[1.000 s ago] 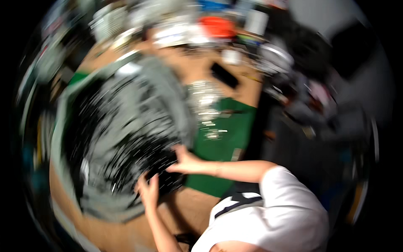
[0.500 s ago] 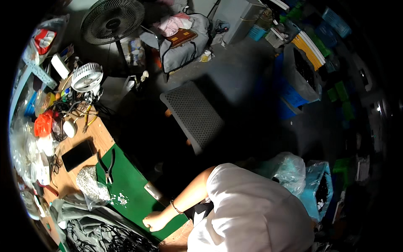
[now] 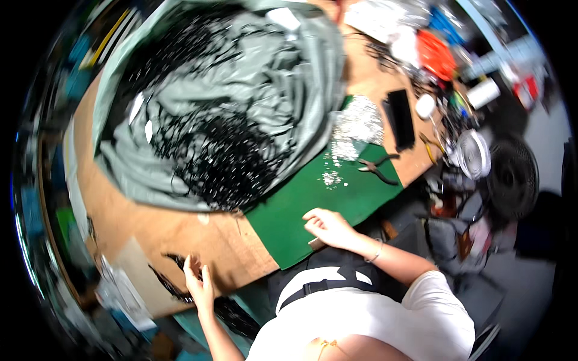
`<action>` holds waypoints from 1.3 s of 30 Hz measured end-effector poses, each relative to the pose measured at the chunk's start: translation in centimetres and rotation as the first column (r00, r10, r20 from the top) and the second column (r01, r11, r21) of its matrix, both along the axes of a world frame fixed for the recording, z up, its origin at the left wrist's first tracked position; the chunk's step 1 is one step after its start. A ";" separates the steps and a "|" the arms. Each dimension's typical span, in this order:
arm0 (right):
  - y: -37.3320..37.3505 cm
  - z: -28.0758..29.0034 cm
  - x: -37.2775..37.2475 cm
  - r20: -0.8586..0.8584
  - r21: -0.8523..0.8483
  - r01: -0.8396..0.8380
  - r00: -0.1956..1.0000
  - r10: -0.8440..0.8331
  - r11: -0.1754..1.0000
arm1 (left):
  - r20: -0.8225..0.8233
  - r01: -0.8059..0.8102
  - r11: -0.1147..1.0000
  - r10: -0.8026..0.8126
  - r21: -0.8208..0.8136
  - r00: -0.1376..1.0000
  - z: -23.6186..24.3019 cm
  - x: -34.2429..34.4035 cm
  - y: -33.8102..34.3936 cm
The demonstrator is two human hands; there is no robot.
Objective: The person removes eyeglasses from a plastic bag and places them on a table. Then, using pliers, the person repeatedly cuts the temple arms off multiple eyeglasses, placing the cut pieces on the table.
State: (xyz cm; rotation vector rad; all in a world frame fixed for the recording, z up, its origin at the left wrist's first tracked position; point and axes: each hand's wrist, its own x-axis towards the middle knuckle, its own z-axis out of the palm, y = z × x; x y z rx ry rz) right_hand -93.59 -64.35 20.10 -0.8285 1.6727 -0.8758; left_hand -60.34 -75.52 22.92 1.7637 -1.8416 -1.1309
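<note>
My left hand (image 3: 201, 285) is over the wooden table near its front edge, thumb and fingers apart. Thin black strips (image 3: 165, 281) lie against and beside its fingertips; none is plainly gripped. Over the near edge of a green mat (image 3: 301, 213), my right hand (image 3: 330, 228) has its fingers curled in, hiding whatever they may hold. Beyond both hands, a large grey-green cloth bag (image 3: 307, 114) lies spread, with a heap of black strips (image 3: 223, 159) in it. Dark-handled pliers (image 3: 378, 168) rest on the mat close to small silvery pieces (image 3: 331, 178).
A clear bag of silvery pieces (image 3: 358, 123) sits at the mat's far edge. Right of it are a black phone-like slab (image 3: 400, 120), yellow-handled pliers (image 3: 431, 148), and a white fan (image 3: 472, 154). A large black fan (image 3: 512, 177) stands past the table. More black strips (image 3: 238, 317) hang below the front edge.
The view has swung from the floor and stool to the table and bag. My left hand now shows among the black strips. The right hand stays at the mat, its fist slightly loosened.
</note>
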 end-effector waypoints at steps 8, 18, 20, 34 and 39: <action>0.0 0.8 -11.8 -0.754 -0.014 -0.509 0.571 0.325 0.861 | 0.196 -0.439 0.817 0.393 0.375 0.898 -6.0 1.2 26.2; -1.3 -1.7 -11.1 -0.795 0.033 -0.618 0.461 0.395 0.786 | 0.164 0.087 0.412 -0.537 0.907 0.828 -23.5 -13.6 37.9; -2.5 -3.6 -8.7 -0.803 0.006 -0.626 0.462 0.376 0.780 | 0.133 0.126 0.421 -0.534 0.898 0.835 -25.1 -15.0 37.7; -1.8 -9.4 -8.9 -0.931 0.041 -0.644 0.252 0.263 0.764 | 0.087 0.136 0.477 -0.415 0.868 0.906 -31.0 -20.6 33.8; -2.6 -9.5 -9.6 -0.916 0.035 -0.683 0.269 0.296 0.730 | 0.119 0.135 0.503 -0.441 0.854 0.890 -31.3 -20.8 31.3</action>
